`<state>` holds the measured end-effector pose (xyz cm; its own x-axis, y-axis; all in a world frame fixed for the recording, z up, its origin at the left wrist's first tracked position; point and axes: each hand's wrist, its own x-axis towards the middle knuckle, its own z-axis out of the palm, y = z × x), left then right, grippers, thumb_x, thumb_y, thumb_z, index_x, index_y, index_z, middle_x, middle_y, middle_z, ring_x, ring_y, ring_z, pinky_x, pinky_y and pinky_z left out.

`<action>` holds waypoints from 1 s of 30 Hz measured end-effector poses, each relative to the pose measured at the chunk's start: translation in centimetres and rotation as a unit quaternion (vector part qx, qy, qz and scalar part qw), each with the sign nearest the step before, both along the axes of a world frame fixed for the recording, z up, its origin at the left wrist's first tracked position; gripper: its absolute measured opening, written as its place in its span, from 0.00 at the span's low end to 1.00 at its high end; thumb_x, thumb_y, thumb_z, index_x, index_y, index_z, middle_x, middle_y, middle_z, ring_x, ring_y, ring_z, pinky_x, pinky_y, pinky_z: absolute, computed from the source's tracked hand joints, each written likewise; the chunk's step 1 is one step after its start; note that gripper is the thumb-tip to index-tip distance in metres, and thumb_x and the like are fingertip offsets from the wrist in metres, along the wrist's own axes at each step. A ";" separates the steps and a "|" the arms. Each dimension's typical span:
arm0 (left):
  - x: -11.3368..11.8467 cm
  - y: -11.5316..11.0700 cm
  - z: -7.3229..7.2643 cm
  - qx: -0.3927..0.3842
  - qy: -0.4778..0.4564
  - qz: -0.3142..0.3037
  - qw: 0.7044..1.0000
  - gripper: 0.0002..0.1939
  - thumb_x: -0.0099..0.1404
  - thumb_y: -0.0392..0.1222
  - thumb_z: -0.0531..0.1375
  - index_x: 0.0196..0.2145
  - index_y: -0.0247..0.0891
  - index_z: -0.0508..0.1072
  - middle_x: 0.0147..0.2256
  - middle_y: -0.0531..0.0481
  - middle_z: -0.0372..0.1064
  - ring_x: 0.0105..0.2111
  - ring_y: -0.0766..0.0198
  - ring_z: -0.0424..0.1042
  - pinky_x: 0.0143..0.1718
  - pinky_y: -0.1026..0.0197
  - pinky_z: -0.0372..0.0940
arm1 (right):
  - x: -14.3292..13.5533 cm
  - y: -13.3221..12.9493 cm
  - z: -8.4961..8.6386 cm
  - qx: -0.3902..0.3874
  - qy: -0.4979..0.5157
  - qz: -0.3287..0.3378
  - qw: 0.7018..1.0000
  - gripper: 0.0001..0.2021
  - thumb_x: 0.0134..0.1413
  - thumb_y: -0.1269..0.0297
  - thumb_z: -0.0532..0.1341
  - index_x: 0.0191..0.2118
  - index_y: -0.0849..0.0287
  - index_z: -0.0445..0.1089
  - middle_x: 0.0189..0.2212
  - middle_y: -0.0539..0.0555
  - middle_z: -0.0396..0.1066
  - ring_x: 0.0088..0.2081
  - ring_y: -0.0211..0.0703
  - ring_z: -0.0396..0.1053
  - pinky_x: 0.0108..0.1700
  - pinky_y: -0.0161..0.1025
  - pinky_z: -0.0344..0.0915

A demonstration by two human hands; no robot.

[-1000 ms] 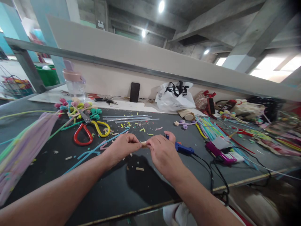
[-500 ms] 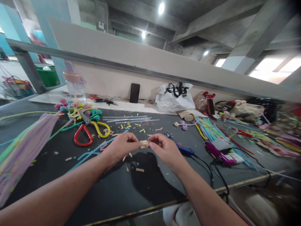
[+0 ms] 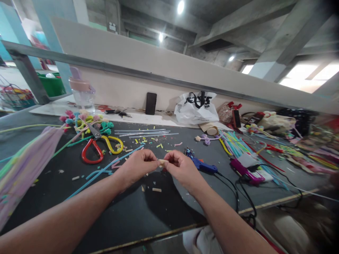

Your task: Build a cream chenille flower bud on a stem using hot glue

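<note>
A short beige piece of pipe cleaner (image 3: 162, 162) is pinched at both ends, above the middle of the dark table (image 3: 111, 218). My left hand (image 3: 139, 164) has thumb and forefinger closed on its left end. On its right end, the fingertips of my right hand (image 3: 181, 167) are closed too. Fingers cover most of the piece. Close to my right hand lies a blue glue gun (image 3: 205, 165). Beyond my left hand are scissors (image 3: 97, 141) with one red and one yellow handle, lying with blades apart. A loose beige cutting (image 3: 156, 189) rests below my hands.
Clear glue sticks (image 3: 145, 133) lie behind my hands among scattered cuttings. Pastel pipe cleaners (image 3: 31, 158) are bundled at left, near a water bottle (image 3: 82, 93). A phone (image 3: 150, 103) and white bag (image 3: 197, 109) stand at the back. A purple tool (image 3: 246, 173) with cables lies right.
The beige piece has turned slightly between my fingertips, and my hands have drawn a little closer together. The view has shifted slightly.
</note>
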<state>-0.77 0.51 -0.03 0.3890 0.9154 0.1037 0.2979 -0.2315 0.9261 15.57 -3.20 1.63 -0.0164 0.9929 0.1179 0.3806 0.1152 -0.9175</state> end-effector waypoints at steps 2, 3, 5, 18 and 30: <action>0.0 -0.1 0.0 -0.009 -0.003 0.000 1.000 0.16 0.52 0.53 0.60 0.24 0.35 0.71 0.20 0.55 0.59 0.21 0.69 0.56 0.22 0.66 0.49 | 0.0 0.1 -0.1 0.009 -0.017 -0.005 1.000 0.06 0.43 0.65 0.61 0.27 0.59 0.63 0.22 0.45 0.62 0.24 0.34 0.63 0.27 0.33 0.61; 0.0 -0.1 0.1 -0.013 -0.004 -0.001 1.000 0.16 0.52 0.53 0.60 0.24 0.35 0.71 0.19 0.55 0.59 0.21 0.69 0.56 0.21 0.67 0.49 | 0.0 0.1 -0.2 0.011 -0.026 -0.008 1.000 0.05 0.43 0.66 0.60 0.27 0.59 0.63 0.22 0.46 0.62 0.24 0.35 0.63 0.28 0.33 0.61; 0.1 -0.3 0.3 -0.019 -0.005 0.002 1.000 0.15 0.51 0.52 0.60 0.24 0.35 0.71 0.19 0.56 0.58 0.20 0.70 0.55 0.21 0.67 0.48 | 0.0 0.1 -0.3 0.016 -0.042 -0.011 0.999 0.04 0.43 0.66 0.60 0.27 0.59 0.63 0.22 0.46 0.63 0.25 0.35 0.63 0.28 0.33 0.61; 0.2 -0.2 0.1 -0.043 -0.013 -0.001 0.999 0.11 0.51 0.46 0.60 0.23 0.35 0.69 0.18 0.57 0.58 0.20 0.70 0.56 0.21 0.67 0.49 | -0.1 0.3 -0.6 0.041 -0.093 -0.025 0.995 0.01 0.41 0.69 0.57 0.26 0.58 0.64 0.21 0.47 0.64 0.24 0.35 0.62 0.27 0.33 0.60; -0.1 -0.1 0.4 -0.081 -0.058 -0.041 0.994 0.09 0.53 0.46 0.56 0.24 0.36 0.68 0.20 0.58 0.55 0.20 0.71 0.53 0.21 0.67 0.48 | 0.3 0.3 -0.1 -0.001 -0.033 -0.005 0.999 0.04 0.42 0.67 0.59 0.28 0.58 0.63 0.22 0.46 0.63 0.25 0.36 0.64 0.28 0.34 0.60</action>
